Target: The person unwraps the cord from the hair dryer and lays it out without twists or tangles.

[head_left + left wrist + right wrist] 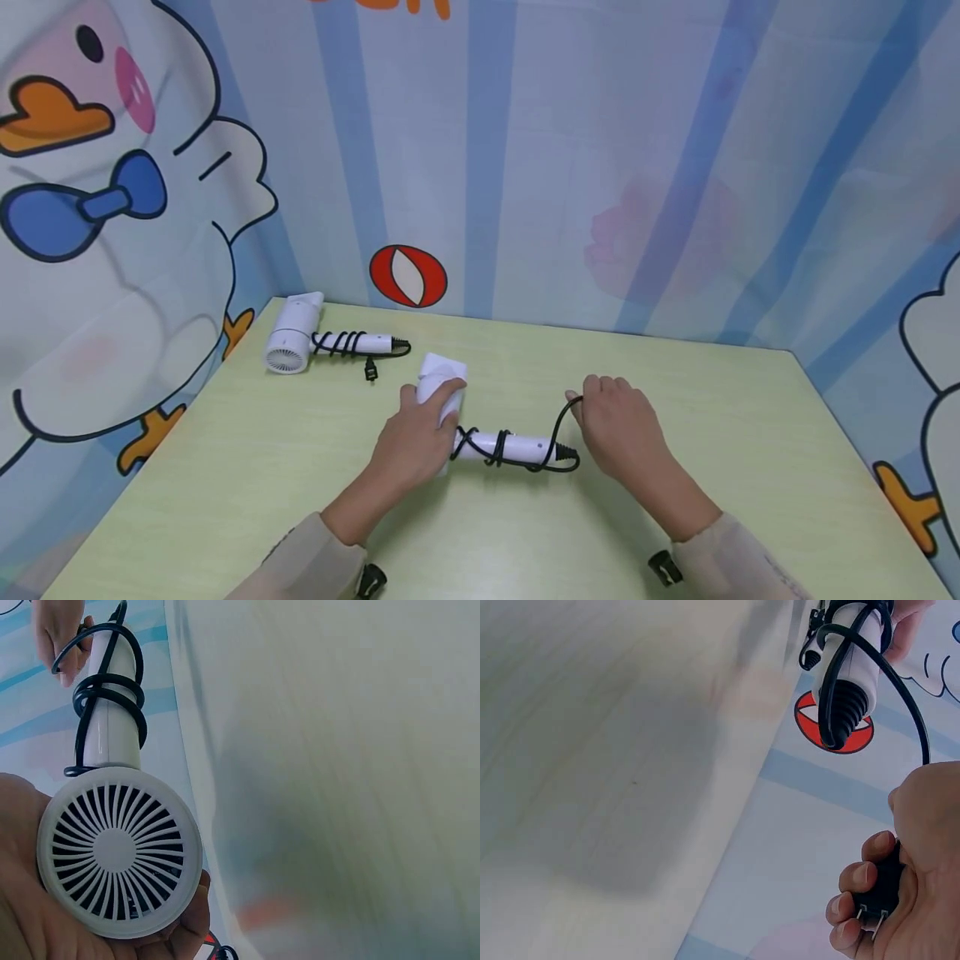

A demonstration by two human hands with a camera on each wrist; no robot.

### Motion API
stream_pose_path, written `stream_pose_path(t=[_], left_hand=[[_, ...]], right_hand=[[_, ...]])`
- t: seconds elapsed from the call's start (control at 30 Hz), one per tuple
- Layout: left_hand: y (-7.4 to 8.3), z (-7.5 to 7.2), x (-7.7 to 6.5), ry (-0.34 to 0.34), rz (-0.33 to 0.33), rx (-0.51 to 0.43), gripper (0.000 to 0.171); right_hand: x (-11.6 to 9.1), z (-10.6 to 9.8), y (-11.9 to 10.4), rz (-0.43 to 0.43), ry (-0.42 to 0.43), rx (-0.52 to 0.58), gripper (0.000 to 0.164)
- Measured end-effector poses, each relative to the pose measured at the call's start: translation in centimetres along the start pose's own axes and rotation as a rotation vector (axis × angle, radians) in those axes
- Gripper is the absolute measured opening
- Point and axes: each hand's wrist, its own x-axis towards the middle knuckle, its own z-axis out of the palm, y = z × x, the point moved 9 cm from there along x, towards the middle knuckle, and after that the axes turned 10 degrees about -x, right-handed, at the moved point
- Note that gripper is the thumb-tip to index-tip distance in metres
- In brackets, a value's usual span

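A white hair dryer (480,446) is held above the table, its handle pointing right and its black cord (501,450) wound round that handle. My left hand (417,433) grips the dryer's body; the round slotted intake grille (115,851) faces the left wrist camera. To the right of the handle end, my right hand (621,425) has its fingers curled round the black plug (881,886), whose two metal prongs show in the right wrist view. From this hand a loose length of cord (896,682) arcs back to the handle.
A second white hair dryer (294,333) lies at the table's back left, cord wrapped round its handle, its plug (371,369) beside it. The pale table (720,400) meets a printed cloth backdrop (540,167) at the rear and sides.
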Motion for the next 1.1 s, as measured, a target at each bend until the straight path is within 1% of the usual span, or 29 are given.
stream_pose_path(t=[0.17, 0.33, 0.53, 0.7, 0.8, 0.97, 1.1], left_hand=[[0.0, -0.2, 0.3, 0.024, 0.003, -0.021, 0.043], [-0.1, -0.3, 0.5, 0.048, 0.006, -0.05, 0.044], [-0.3, -0.4, 0.7, 0.061, -0.023, -0.072, 0.044], [-0.4, -0.5, 1.0, 0.078, -0.026, -0.066, 0.044], [-0.4, -0.5, 1.1, 0.083, -0.024, -0.065, 0.044], [-0.6, -0.6, 1.1, 0.088, -0.036, -0.07, 0.044], [-0.6, -0.8, 1.2, 0.096, -0.04, -0.073, 0.045]], right_hand=[[0.2, -0.4, 0.2, 0.039, -0.015, 0.023, 0.045], [0.3, -1.1, 0.2, 0.043, 0.005, -0.001, 0.046], [0.1, -1.5, 0.2, 0.072, -0.035, 0.028, 0.045], [-0.5, -2.2, -0.4, 0.077, -0.068, 0.034, 0.044], [-1.1, -2.6, -0.9, 0.068, -0.079, 0.015, 0.046], [-2.1, -3.5, -1.4, 0.053, -0.07, -0.012, 0.05], [-2.4, -4.0, -1.2, 0.061, -0.067, -0.009, 0.051]])
